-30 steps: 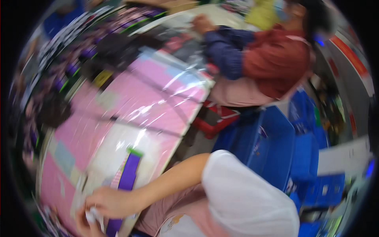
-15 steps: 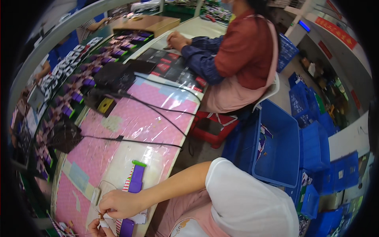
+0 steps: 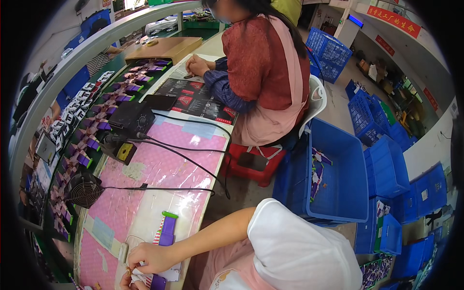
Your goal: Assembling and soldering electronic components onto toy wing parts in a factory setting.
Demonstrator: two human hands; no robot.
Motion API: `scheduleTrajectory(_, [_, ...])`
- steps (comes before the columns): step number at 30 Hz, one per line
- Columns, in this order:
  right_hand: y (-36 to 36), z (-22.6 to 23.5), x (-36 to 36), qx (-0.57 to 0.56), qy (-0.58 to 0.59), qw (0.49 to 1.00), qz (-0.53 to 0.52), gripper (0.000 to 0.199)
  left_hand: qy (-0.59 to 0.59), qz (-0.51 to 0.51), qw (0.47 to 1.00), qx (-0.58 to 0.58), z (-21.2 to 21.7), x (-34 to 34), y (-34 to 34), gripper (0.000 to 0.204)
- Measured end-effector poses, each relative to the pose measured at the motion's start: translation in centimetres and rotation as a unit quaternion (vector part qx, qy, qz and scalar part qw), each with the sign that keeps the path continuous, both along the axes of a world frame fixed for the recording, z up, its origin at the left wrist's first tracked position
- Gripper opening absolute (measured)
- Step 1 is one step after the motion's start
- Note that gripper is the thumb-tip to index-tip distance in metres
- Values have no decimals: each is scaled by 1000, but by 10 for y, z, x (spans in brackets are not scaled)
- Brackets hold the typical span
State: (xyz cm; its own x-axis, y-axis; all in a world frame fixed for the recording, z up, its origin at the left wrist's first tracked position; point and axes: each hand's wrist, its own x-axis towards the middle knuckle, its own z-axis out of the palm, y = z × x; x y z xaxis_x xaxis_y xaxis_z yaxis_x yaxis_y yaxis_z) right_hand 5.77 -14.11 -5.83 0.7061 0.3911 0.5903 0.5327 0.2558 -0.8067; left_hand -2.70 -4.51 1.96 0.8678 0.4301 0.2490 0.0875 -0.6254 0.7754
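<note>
My right hand is closed in a pinch at the lower edge, its thumb and fingertips meeting on a small brownish part too small to make out. Just below it, my left hand shows only by its fingers, which are bent round the same spot. Under and beside my hands lies a purple plastic piece with a green tip and a red-and-white striped edge. Another purple part and a white piece lie near my right wrist. A pale, narrow bar-shaped object rests beside my right fingers.
A black fan and a black control box with cables stand on the pink-covered table. Beyond sits a co-worker. A line of purple-and-green pieces runs along the left. Blue bins stand at right.
The view has shifted, so the table and co-worker sit differently in the picture. My hands remain together at the small part, with the purple piece beside them.
</note>
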Motion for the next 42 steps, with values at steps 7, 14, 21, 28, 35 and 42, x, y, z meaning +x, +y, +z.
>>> scheduleTrajectory(7, [1,4,-6,-12,89,996,-17,8,-12,-3,996,-83,-14,5,15,22])
scheduleTrajectory(14, [-13,23,-2,-47,68,997,-2,9,-54,-48,994,-78,-57,9,45,22])
scheduleTrajectory(21, [-2,34,3,-10,366,904,221,17,-14,23,953,-303,-33,9,30,24])
scheduleTrajectory(28, [8,52,-17,-196,365,907,81,11,-13,22,928,-372,-36,-10,44,14])
scheduleTrajectory(35, [-1,32,-13,-246,119,962,29,9,-20,21,911,-412,-35,-8,35,13])
scheduleTrajectory(42, [3,34,-17,-209,153,966,24,9,-15,30,899,-437,-30,-5,33,13])
